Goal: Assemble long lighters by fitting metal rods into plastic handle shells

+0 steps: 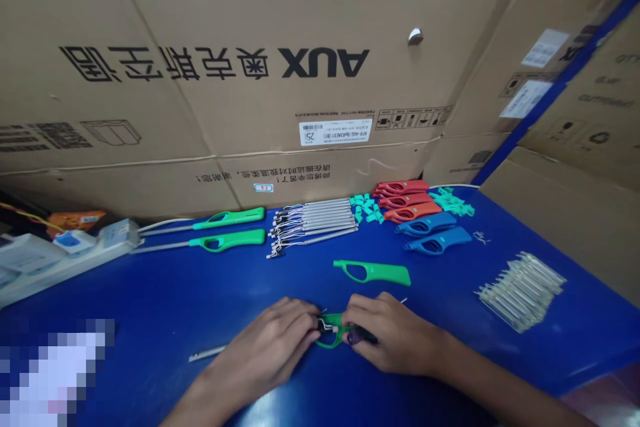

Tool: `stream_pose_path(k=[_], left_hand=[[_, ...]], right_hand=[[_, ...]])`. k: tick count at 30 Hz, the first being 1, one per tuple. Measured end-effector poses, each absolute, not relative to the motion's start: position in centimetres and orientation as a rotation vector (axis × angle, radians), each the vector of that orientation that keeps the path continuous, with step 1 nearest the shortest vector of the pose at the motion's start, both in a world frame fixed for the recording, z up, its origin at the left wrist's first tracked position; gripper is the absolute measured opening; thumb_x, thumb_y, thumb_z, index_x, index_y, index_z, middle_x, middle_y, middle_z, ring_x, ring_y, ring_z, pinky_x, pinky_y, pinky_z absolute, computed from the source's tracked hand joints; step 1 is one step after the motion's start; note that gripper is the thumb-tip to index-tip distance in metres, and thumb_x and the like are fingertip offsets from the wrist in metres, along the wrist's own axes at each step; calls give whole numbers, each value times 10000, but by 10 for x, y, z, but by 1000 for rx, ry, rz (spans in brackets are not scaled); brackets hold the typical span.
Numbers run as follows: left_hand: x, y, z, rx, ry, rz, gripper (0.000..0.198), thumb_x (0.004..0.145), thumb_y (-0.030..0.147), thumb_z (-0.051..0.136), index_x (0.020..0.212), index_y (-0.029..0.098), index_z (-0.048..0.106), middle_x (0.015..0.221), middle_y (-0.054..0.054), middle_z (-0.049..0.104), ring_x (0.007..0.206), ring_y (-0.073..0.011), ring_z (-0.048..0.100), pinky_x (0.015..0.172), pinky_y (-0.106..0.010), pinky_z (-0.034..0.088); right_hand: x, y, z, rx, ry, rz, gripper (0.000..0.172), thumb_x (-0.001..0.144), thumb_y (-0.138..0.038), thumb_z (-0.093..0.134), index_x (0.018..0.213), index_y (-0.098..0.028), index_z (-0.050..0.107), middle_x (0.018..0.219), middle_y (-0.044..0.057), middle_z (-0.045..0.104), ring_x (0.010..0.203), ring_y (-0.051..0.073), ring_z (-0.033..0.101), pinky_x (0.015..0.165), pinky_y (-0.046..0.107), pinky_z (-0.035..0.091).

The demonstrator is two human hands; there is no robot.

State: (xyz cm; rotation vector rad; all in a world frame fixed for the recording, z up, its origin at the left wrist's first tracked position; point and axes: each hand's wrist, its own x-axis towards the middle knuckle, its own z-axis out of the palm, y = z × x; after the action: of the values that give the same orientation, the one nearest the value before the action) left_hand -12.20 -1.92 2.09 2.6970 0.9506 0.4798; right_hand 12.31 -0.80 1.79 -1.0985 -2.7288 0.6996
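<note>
Both hands meet over an open green lighter shell low in the middle of the head view. My left hand is closed at the shell's left end, its fingertips on a small black part with white wires. A metal lighter tube sticks out to the left from under this hand. My right hand grips the shell's right end, which its fingers partly cover. A dark purple object shows beneath those fingers, its kind unclear. Just beyond lies another green shell half.
Behind are two green lighters, metal tubes with wires, teal pieces, and red and blue shells. Clear fuel tanks lie right. A power strip stands left. Cardboard walls the blue table.
</note>
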Motion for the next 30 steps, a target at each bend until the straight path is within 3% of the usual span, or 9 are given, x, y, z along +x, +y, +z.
stream_pose_path(k=[3, 6, 8, 12, 14, 18, 22, 26, 30], left_hand=[[-128, -16, 30, 2635, 1023, 453, 190, 974, 281, 455, 1115, 214, 563, 1053, -35, 665, 978, -201, 633, 923, -403, 495], [-139, -14, 40, 2481, 1202, 340, 311, 856, 399, 634, 1124, 249, 581, 1104, -37, 645, 1047, -241, 605, 937, -417, 470], [-147, -13, 44, 2373, 1294, 221, 307, 789, 381, 700, 1051, 246, 611, 1080, -33, 639, 1025, -251, 603, 883, -392, 482], [-152, -11, 44, 2257, 1258, 85, 50, 851, 264, 602, 851, 221, 629, 915, -5, 629, 876, -189, 610, 758, -299, 465], [-151, -11, 44, 2254, 1209, 127, 111, 900, 240, 531, 840, 220, 622, 890, 1, 622, 858, -166, 599, 754, -278, 450], [-152, -6, 49, 2316, 1228, 451, 160, 950, 263, 467, 908, 216, 614, 907, -14, 618, 859, -156, 588, 777, -274, 452], [-154, -1, 52, 2311, 1263, 960, 93, 918, 241, 529, 924, 217, 619, 890, -10, 631, 828, -142, 605, 750, -238, 468], [-148, 1, 47, 2085, 1393, 1422, 47, 882, 227, 571, 892, 209, 613, 807, 9, 630, 703, -117, 610, 659, -198, 485], [-137, 1, 40, 1728, 1431, 1602, 99, 886, 278, 572, 930, 194, 597, 709, 21, 641, 598, -118, 625, 614, -211, 527]], right_hand=[[127, -9, 23, -1118, -2734, 756, 131, 861, -220, 508, 954, -209, 600, 958, -4, 609, 843, 137, 579, 705, 274, 323], [131, -13, 31, -1149, -2740, 834, 98, 815, -197, 532, 891, -209, 592, 931, -11, 607, 822, 136, 571, 706, 266, 326], [134, -16, 35, -1161, -2742, 884, 76, 808, -188, 526, 858, -207, 580, 909, -14, 604, 810, 132, 567, 704, 260, 329], [138, -20, 39, -1169, -2737, 929, 60, 803, -183, 525, 842, -207, 565, 886, -21, 605, 800, 129, 568, 699, 254, 335], [138, -21, 39, -1186, -2728, 923, 63, 796, -180, 533, 843, -206, 566, 889, -20, 610, 805, 132, 571, 700, 254, 339], [139, -20, 42, -1204, -2715, 932, 60, 819, -195, 545, 858, -206, 590, 890, -14, 629, 829, 139, 586, 726, 259, 351], [137, -13, 54, -1164, -2684, 904, 83, 865, -247, 549, 883, -208, 620, 888, -10, 646, 827, 134, 591, 730, 255, 368], [116, 4, 64, -1146, -2589, 736, 135, 883, -284, 552, 951, -205, 637, 886, 1, 656, 784, 134, 592, 665, 250, 377], [76, 15, 66, -1168, -2535, 481, 231, 902, -361, 539, 1078, -230, 610, 937, 17, 646, 747, 169, 603, 641, 287, 384]])
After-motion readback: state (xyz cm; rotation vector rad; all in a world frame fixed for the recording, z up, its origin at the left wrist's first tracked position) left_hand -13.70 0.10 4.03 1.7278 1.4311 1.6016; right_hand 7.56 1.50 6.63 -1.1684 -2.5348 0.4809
